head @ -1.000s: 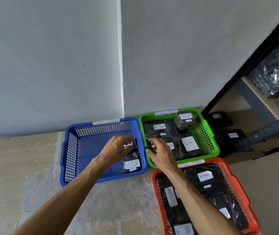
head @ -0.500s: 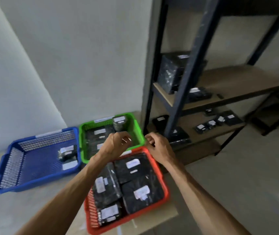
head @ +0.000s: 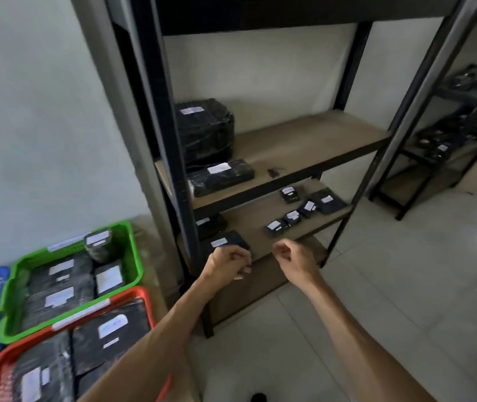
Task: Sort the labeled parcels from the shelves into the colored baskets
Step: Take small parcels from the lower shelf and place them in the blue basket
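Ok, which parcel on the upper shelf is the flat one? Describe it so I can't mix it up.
Start at the dark metal shelving unit and find its upper wooden shelf. At that shelf's left end, by the front edge, lies the flat parcel, black with a white label. Unlike the tall black parcel right behind it, it is low and long.

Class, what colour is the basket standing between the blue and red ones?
Green basket, clearest in the head view.
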The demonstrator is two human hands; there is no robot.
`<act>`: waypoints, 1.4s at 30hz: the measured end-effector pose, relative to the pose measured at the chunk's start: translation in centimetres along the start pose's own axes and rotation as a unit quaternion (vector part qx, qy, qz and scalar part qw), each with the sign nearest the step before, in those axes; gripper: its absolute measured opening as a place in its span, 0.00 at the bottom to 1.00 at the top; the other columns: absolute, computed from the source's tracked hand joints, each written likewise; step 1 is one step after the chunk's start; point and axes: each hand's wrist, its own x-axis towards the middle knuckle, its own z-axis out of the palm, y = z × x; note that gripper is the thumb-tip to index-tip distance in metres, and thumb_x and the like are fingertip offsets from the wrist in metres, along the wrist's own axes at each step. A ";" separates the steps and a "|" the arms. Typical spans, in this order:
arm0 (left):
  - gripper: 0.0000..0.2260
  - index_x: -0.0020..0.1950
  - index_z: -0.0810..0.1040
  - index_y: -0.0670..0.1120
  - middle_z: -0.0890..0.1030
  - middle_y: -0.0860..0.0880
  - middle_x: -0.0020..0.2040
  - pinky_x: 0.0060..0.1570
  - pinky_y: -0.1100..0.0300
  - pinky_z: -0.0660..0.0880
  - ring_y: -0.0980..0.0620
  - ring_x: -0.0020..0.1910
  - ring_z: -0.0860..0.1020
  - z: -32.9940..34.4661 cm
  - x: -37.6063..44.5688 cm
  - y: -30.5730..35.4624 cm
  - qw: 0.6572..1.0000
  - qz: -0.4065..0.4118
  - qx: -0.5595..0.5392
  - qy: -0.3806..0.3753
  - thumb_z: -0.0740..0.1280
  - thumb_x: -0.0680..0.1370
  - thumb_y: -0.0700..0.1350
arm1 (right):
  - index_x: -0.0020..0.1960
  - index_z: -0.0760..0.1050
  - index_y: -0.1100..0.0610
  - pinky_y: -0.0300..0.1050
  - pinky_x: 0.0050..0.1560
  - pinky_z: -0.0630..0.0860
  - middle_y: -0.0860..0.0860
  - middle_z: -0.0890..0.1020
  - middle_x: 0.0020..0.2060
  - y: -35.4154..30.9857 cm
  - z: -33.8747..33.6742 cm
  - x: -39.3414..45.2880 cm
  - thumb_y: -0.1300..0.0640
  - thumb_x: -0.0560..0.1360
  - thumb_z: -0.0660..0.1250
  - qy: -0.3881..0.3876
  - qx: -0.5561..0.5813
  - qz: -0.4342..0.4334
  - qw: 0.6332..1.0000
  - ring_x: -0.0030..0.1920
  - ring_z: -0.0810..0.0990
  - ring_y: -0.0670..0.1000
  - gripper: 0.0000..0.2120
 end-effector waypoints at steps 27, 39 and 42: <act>0.23 0.66 0.75 0.40 0.78 0.41 0.64 0.65 0.51 0.73 0.42 0.64 0.77 24.3 41.4 -9.1 0.926 -0.265 -0.015 0.269 0.69 0.78 0.54 | 0.51 0.81 0.55 0.43 0.54 0.78 0.49 0.86 0.49 30.4 4.6 37.9 0.60 0.78 0.68 -0.153 -0.031 -0.066 0.986 0.51 0.84 0.51 0.05; 0.17 0.57 0.81 0.38 0.85 0.40 0.50 0.41 0.56 0.84 0.46 0.46 0.85 24.3 45.1 -15.6 0.867 -0.131 -0.336 0.345 0.79 0.69 0.35 | 0.55 0.80 0.55 0.22 0.34 0.67 0.46 0.81 0.43 35.1 10.6 42.2 0.53 0.80 0.68 -0.053 0.040 -0.190 0.980 0.36 0.74 0.36 0.07; 0.16 0.57 0.82 0.40 0.85 0.41 0.53 0.45 0.57 0.82 0.46 0.50 0.85 23.6 43.6 -15.5 0.861 -0.058 -0.393 0.317 0.77 0.71 0.35 | 0.60 0.78 0.56 0.26 0.43 0.71 0.46 0.81 0.47 34.9 11.5 41.7 0.47 0.79 0.68 -0.038 0.081 -0.197 0.976 0.41 0.77 0.38 0.15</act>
